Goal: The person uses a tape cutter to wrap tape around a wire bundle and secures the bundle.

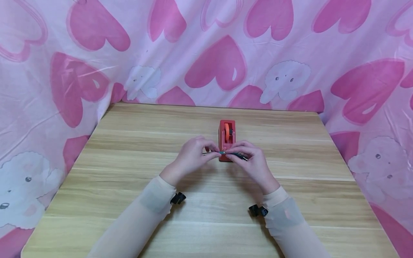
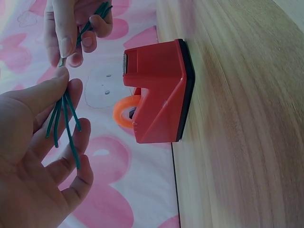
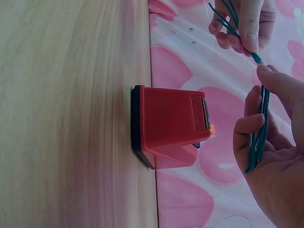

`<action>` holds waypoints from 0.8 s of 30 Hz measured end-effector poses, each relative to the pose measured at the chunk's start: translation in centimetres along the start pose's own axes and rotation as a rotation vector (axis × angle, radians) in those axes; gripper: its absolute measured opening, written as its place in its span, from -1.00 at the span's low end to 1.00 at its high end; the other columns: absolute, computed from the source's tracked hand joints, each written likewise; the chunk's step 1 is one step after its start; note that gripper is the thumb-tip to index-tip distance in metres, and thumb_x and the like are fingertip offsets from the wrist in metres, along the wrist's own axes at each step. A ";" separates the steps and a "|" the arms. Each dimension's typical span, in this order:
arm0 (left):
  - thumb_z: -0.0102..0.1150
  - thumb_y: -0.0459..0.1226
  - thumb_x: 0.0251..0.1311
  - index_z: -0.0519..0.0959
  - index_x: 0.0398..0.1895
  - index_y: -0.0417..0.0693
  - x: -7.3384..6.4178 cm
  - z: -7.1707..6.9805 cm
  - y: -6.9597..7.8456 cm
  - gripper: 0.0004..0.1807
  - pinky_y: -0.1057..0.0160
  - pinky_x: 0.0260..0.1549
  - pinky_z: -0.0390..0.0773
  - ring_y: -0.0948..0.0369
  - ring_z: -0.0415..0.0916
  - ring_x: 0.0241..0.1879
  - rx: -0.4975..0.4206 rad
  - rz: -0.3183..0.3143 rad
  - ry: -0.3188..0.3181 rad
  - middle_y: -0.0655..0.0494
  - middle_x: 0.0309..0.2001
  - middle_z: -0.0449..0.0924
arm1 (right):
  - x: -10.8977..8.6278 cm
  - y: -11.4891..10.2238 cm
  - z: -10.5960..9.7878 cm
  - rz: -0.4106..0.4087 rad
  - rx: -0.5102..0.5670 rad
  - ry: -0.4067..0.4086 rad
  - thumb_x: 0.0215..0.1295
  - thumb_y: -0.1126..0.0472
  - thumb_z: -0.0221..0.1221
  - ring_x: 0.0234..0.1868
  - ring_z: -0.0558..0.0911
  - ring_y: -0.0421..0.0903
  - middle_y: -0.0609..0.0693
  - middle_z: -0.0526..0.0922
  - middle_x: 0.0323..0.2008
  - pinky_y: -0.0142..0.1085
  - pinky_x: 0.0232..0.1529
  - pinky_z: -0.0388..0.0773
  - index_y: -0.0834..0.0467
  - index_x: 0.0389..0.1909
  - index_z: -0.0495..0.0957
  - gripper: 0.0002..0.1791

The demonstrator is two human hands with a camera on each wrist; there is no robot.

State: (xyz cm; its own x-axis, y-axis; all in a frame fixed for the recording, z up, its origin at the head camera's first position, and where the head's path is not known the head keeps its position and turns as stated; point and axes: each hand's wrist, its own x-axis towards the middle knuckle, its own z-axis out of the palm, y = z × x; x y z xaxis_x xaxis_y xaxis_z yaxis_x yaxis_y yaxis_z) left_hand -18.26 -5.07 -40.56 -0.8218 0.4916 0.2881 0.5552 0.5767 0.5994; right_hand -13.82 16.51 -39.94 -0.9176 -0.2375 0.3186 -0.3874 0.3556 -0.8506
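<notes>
A thin bundle of dark green strands (image 2: 65,111), like stems or wires, is held between both hands above the front of a red tape dispenser (image 1: 221,136). With thumb and fingertips my left hand (image 1: 193,152) pinches it near the middle; several loose ends fan out over the fingers in the left wrist view. Close beside it, the right hand (image 1: 255,161) pinches the same bundle, and its strands (image 3: 260,137) lie along that palm in the right wrist view. A short paler stretch shows between the two sets of fingertips. An orange tape roll (image 1: 227,132) sits in the dispenser.
The dispenser stands upright on a wooden table (image 1: 155,125), its toothed cutter (image 3: 206,114) facing up. A pink heart-patterned cloth (image 1: 213,64) hangs behind the table and along both sides. Small black devices (image 1: 178,198) are strapped at both wrists.
</notes>
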 end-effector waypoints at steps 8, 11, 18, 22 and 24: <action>0.41 -0.09 0.02 0.71 -0.36 0.23 0.1 0.1 0.0 -0.89 0.36 -0.36 0.42 0.36 0.43 -0.34 0.044 0.050 0.040 0.42 -0.43 0.63 | 0.1 1.0 0.1 0.047 -0.028 -0.030 0.21 0.20 0.28 0.01 0.56 -0.21 -0.09 0.62 -0.10 -0.24 0.03 0.57 0.08 -0.12 0.70 -0.78; 0.41 -0.09 0.02 0.72 -0.35 0.20 0.1 0.2 -0.1 -0.88 0.36 -0.36 0.41 0.33 0.46 -0.34 0.068 0.080 0.058 0.38 -0.42 0.65 | 0.1 1.8 0.2 0.071 -0.025 -0.048 0.21 0.15 0.28 0.02 0.54 -0.22 -0.15 0.61 -0.09 -0.21 0.04 0.56 0.02 -0.10 0.70 -0.77; 0.40 -0.08 0.03 0.74 -0.30 0.25 0.2 0.4 -0.3 -0.85 0.34 -0.33 0.37 0.33 0.44 -0.39 0.085 0.104 0.042 0.42 -0.39 0.69 | 0.2 -0.2 0.0 0.083 -0.016 -0.110 0.26 0.26 0.22 0.08 0.54 -0.11 0.04 0.62 -0.03 0.01 0.13 0.47 0.15 -0.08 0.66 -0.78; 0.36 -0.03 0.06 0.74 -0.23 0.26 0.1 0.4 -0.3 -0.81 0.35 -0.32 0.41 0.38 0.46 -0.41 0.076 0.094 0.012 0.42 -0.32 0.72 | 0.2 -0.1 -0.2 0.114 0.000 -0.139 0.29 0.25 0.20 0.13 0.51 -0.09 0.07 0.60 0.03 -0.01 0.19 0.41 0.12 -0.04 0.63 -0.76; 0.33 -0.02 0.09 0.73 -0.21 0.26 0.1 0.4 -0.3 -0.79 0.36 -0.30 0.44 0.42 0.49 -0.39 0.079 0.080 -0.001 0.41 -0.30 0.72 | 0.1 0.4 -0.3 0.131 -0.009 -0.134 0.28 0.23 0.22 0.08 0.53 -0.07 0.04 0.59 0.05 -0.04 0.13 0.45 0.09 0.01 0.60 -0.72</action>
State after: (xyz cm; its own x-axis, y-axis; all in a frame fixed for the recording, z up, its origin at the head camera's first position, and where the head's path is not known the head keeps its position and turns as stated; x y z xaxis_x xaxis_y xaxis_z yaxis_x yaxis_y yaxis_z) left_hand -18.42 -4.88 -41.03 -0.7743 0.5389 0.3316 0.6273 0.5851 0.5139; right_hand -14.05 16.90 -40.13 -0.9406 -0.3064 0.1462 -0.2665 0.3995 -0.8772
